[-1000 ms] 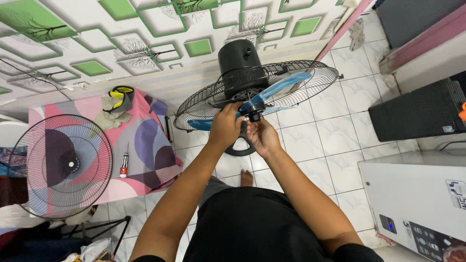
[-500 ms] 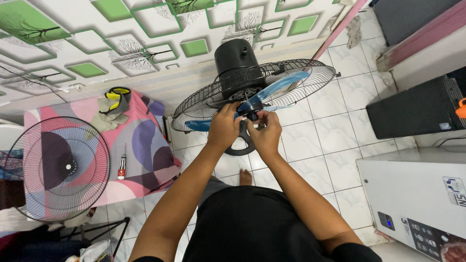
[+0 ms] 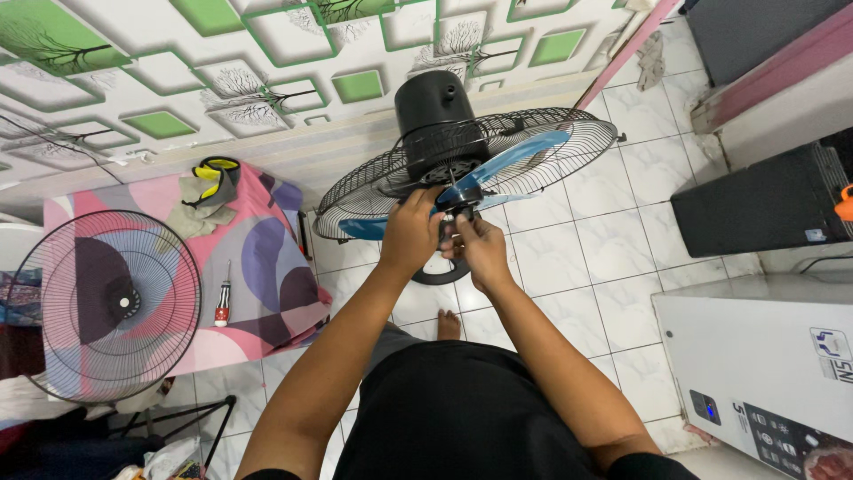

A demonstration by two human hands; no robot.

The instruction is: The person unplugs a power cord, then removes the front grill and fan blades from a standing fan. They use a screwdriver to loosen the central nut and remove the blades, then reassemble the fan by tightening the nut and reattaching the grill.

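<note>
A black standing fan stands before me with its front grille off: the black motor housing [image 3: 435, 111] sits behind the rear wire guard [image 3: 569, 147], and translucent blue blades [image 3: 515, 156] are on the shaft. My left hand [image 3: 410, 233] grips the blade hub from the left. My right hand [image 3: 480, 247] pinches a small part at the hub's centre [image 3: 451, 213], fingers closed around it. The hub itself is mostly hidden by my fingers.
The removed front grille [image 3: 102, 302] leans at the left against a table with a pink patterned cloth [image 3: 258, 284]. A red-handled screwdriver [image 3: 222, 307] and gloves [image 3: 209, 182] lie on the cloth. A white appliance [image 3: 764, 373] and black box [image 3: 764, 200] stand right.
My hands stayed on the fan's hub, with the right hand's fingers shifting slightly around the centre part. The view shifted a little.
</note>
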